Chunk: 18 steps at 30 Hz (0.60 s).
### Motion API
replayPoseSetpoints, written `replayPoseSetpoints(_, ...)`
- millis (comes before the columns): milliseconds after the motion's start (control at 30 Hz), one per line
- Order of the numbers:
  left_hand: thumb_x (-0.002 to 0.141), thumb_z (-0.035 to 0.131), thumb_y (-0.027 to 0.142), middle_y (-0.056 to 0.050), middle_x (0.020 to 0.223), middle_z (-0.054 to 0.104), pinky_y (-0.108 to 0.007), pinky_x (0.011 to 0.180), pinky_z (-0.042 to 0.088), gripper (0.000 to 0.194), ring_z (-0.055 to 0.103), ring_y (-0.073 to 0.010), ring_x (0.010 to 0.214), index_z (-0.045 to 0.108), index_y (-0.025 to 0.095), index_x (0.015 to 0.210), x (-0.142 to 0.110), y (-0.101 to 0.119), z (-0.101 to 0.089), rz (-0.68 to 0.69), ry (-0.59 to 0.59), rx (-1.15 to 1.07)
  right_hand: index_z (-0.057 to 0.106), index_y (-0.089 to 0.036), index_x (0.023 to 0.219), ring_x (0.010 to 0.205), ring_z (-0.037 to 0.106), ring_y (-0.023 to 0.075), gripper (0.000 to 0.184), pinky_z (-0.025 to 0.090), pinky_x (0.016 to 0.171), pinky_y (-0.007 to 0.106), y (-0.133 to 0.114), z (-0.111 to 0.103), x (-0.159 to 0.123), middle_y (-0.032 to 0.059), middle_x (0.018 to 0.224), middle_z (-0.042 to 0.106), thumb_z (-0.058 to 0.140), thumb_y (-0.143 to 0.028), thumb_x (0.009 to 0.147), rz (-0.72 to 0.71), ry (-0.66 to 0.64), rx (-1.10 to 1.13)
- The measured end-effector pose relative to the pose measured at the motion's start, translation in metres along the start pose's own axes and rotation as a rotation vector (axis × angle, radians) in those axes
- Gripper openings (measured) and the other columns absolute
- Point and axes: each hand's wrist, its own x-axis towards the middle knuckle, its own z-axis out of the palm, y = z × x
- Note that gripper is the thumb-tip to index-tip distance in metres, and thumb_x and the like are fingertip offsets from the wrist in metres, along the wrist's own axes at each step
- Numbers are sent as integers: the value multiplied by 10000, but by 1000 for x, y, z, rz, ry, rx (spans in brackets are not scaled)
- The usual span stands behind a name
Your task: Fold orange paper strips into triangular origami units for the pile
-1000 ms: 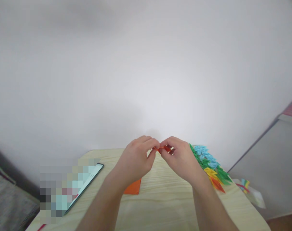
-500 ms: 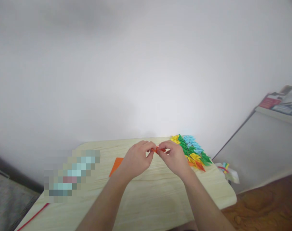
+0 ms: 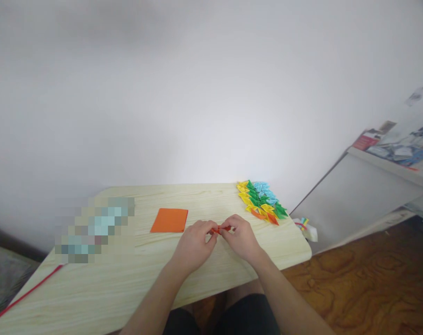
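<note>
Folded orange paper (image 3: 218, 229) sits between the fingertips of left hand (image 3: 194, 242) and right hand (image 3: 242, 236), each pinched closed upon it.

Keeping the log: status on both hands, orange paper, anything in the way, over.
Left hand and right hand pinching folded orange paper. Flat orange square on table. Colored pieces beyond right hand, not in the way.

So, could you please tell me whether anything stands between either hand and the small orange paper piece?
Nothing visible does: the left hand and right hand both pinch the small orange paper piece. The flat orange square lies off to the left on the table, out of the way.
</note>
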Motion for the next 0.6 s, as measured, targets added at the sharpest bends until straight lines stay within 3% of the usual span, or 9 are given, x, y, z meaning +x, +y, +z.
replayPoseSetpoints(133,915,613,153,-52,959,741,-388,895,526,156,669,-242,968,708,237,1005,-5,-1,1,6,30,-8,804,-223,867,869,713,235,95,563,825,366,2,3,-5,64,899,777,721,-178,856,40,-5,52)
replayPoseSetpoints(333,927,550,89,-66,1008,734,-413,944,526,208,655,-243,1020,686,221,1013,-14,-4,-2,21,104,-9,779,-198,934,811,744,208,198,591,752,325,0,12,-9,63,896,807,600,-285,932,108,-74,209)
replayPoseSetpoints(467,938,533,83,-67,975,720,-400,912,533,207,660,-240,997,686,221,954,-18,-2,-9,49,126,0,728,-191,1081,753,756,189,249,592,668,295,-4,14,-7,55,894,804,567,-322,943,154,-88,251)
replayPoseSetpoints(600,943,534,81,-68,963,724,-394,901,530,220,663,-240,991,700,225,954,-19,2,-14,86,124,0,766,-179,898,748,742,198,149,580,703,311,-10,10,-3,55,829,803,655,-270,861,148,-115,201)
